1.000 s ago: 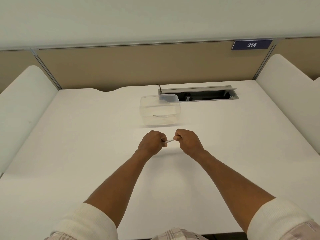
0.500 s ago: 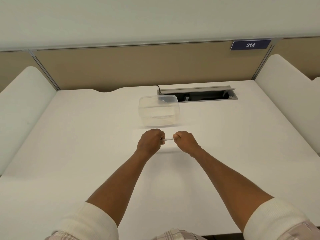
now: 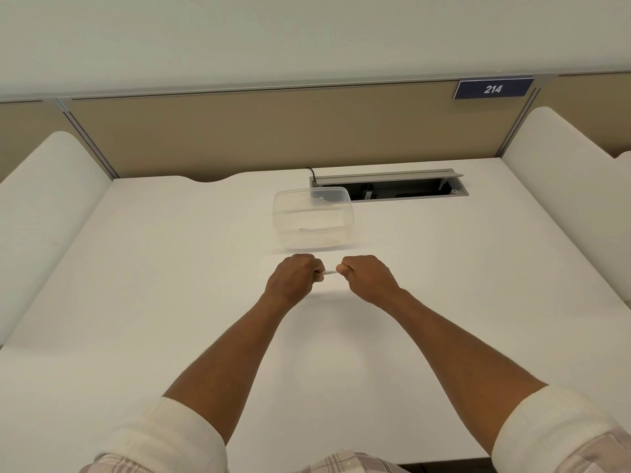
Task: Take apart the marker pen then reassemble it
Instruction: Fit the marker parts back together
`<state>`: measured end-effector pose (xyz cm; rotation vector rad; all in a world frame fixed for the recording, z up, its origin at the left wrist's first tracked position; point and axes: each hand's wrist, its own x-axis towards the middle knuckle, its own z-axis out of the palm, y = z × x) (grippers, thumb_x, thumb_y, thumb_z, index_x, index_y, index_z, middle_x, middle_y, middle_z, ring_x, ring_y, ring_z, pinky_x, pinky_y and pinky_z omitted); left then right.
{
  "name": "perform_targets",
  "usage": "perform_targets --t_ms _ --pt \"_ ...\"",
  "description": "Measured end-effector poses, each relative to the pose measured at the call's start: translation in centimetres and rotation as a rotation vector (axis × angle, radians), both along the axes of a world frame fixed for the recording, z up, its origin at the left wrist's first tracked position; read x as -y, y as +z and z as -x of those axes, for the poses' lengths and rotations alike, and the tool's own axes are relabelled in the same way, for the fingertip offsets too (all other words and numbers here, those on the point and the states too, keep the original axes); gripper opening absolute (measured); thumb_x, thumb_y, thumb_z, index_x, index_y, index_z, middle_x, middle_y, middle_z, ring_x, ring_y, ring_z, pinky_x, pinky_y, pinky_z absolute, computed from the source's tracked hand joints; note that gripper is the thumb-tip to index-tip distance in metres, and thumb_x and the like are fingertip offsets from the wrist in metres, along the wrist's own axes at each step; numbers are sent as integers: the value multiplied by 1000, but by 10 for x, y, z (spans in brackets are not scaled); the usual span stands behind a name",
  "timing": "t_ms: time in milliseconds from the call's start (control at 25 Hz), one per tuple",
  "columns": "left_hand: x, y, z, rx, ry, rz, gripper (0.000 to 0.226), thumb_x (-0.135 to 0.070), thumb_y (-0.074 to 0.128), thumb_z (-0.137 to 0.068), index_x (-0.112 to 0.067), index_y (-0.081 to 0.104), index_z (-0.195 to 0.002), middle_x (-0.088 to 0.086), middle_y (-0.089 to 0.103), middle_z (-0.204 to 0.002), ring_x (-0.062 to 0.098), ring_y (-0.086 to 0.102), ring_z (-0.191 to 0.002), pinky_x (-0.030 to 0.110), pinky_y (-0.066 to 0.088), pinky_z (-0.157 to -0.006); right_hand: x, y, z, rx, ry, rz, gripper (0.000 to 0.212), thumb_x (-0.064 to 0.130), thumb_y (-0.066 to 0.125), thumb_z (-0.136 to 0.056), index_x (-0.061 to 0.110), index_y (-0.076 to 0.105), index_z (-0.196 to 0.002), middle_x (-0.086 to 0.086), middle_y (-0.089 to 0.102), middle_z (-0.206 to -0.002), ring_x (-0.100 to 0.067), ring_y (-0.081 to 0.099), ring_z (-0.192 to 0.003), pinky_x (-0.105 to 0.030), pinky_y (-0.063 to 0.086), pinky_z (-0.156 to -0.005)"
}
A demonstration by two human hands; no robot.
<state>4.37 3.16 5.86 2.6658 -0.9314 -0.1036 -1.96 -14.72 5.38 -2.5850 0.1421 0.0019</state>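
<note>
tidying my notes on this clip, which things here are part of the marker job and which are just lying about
In the job:
marker pen
left hand
right hand

Lying about:
clear plastic container
cable slot
214 sign

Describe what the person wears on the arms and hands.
Left hand and right hand are bare: no gloves, rings or watch visible. Both forearms are bare up to cream white sleeves pushed up near the elbows. Pale plaid fabric shows at the bottom edge.
</note>
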Motion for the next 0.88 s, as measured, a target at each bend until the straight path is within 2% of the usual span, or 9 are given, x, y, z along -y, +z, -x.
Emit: perform_targets --t_ms 200,360,520,560,680,800,880 --pt "1 2 2 -17 6 11 7 -20 67 -88 -14 70 -89 3 65 -82 25 57 -74 33 43 -61 -3 -5 0 8 -51 -193 46 27 46 -101 23 33 -57 3 40 -55 -21 37 -60 -35 32 -59" --pt "3 5 5 42 7 -6 8 -21 67 -86 -13 66 -86 2 63 -83 26 58 -74 35 45 -62 -8 0 3 -94 -179 -331 44 31 42 -102 13 42 -63 -6 48 -66 -23 41 -65 -33 33 -63" --pt "4 5 6 79 -20 -44 8 -21 65 -89 -13 65 -88 2 63 -85 27 58 -74 35 43 -61 -9 3 2 -250 -310 -517 42 41 44 -97 15 47 -64 0 46 -65 -17 37 -55 -28 30 -55" --pt "3 4 6 82 -25 -51 8 -21 65 -89 -13 65 -88 2 63 -85 27 58 -74 35 43 -61 -9 3 2 -261 -287 -500 42 41 43 -97 14 49 -66 -2 49 -67 -18 38 -55 -29 32 -55" --pt "2 3 5 110 -40 -70 9 -20 62 -92 -13 67 -90 3 62 -83 30 59 -74 35 43 -59 -4 -2 4 -148 -119 -260 44 34 41 -101 4 59 -75 -5 59 -73 -22 48 -66 -34 39 -64" --pt "2 3 5 127 -60 -74 12 -18 58 -95 -13 68 -95 4 62 -84 31 59 -73 36 43 -58 4 -3 7 5 -44 -146 28 30 46 -98 15 54 -77 4 55 -68 -20 48 -66 -36 38 -59" --pt "2 3 5 129 -68 -69 13 -17 56 -95 -13 69 -98 4 62 -85 30 58 -72 37 44 -59 5 0 5 34 -20 -76 24 29 47 -97 18 51 -75 3 56 -70 -21 50 -69 -37 40 -59"
